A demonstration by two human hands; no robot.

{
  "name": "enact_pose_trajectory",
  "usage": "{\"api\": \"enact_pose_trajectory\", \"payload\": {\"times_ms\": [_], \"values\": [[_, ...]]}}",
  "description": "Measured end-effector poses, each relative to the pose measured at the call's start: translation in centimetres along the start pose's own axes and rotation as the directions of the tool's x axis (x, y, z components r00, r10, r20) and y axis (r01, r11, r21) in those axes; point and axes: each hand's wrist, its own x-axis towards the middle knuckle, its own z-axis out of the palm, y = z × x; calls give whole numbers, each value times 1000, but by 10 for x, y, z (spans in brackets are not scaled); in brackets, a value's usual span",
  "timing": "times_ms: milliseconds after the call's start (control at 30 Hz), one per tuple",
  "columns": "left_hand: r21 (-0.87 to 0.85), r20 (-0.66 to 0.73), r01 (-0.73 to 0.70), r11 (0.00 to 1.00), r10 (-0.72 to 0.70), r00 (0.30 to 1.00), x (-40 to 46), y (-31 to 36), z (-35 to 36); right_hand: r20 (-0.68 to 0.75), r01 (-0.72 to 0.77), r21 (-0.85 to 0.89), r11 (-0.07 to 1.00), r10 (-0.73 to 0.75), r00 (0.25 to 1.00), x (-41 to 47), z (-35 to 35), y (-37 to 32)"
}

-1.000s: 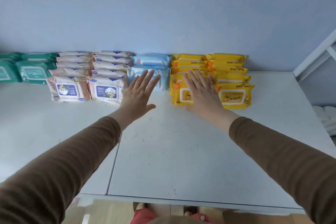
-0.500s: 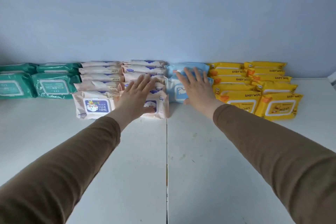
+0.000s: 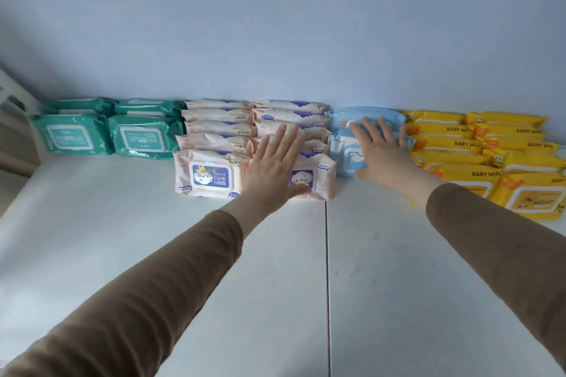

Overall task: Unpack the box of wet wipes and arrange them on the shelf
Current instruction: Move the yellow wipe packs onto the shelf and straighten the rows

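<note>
Both hands are flat, fingers straight, nothing grasped: left hand point(image 3: 272, 168) presses the front peach pack point(image 3: 309, 177), right hand point(image 3: 382, 153) presses the blue packs point(image 3: 346, 156). Green packs point(image 3: 73, 135) and yellow packs point(image 3: 459, 156) flank them along the shelf point(image 3: 398, 285) by the wall.

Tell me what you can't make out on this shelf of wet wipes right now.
Head view only:
- Front pink pack: label partly covered by the left hand.
- Front blue pack: label partly covered by the right hand.
- Yellow packs: cut off by the right edge.
- Green packs' print: too small to read.
- The box: out of frame.
</note>
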Motion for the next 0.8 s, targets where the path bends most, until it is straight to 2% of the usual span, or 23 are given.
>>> {"api": "enact_pose_trajectory", "payload": {"times_ms": [67, 133, 167, 233, 300, 400, 500, 600, 700, 733, 800], "values": [[11, -62, -45, 999, 46, 997, -24, -24, -7, -130, 1, 109, 994, 13, 991, -5, -17, -16], [47, -83, -36, 998, 40, 996, -48, -62, -10, -322, 126, 145, 981, -74, 944, -13, -30, -48], [69, -76, -11, 998, 16, 997, -57, -82, -11, -370, 210, 137, 968, -146, 917, -18, -30, -69], [127, -37, 32, 991, -28, 999, -69, -117, -12, -350, 323, 54, 945, -285, 892, -25, -22, -114], [183, 8, 34, 983, -36, 999, -73, -138, -7, -240, 326, -47, 944, -328, 914, -26, -5, -146], [215, 70, 7, 977, -22, 997, -66, -149, 5, -114, 273, -151, 950, -291, 950, -15, 11, -158], [182, 104, 6, 983, -25, 994, -56, -151, 13, -80, 221, -212, 952, -242, 967, -5, 14, -160], [130, 80, -48, 990, 38, 996, -59, -155, 6, -29, 202, -184, 962, -210, 977, -6, 11, -165], [79, -67, -133, 988, 139, 988, -80, -184, -15, -101, 140, -73, 987, -147, 984, -10, -6, -190], [50, -114, -130, 990, 135, 984, -90, -205, -21, -176, 127, -17, 992, -128, 976, -8, -13, -207], [-15, -144, -31, 999, 29, 989, -111, -259, -28, -340, 174, 78, 982, -138, 930, 4, -25, -259]]}}
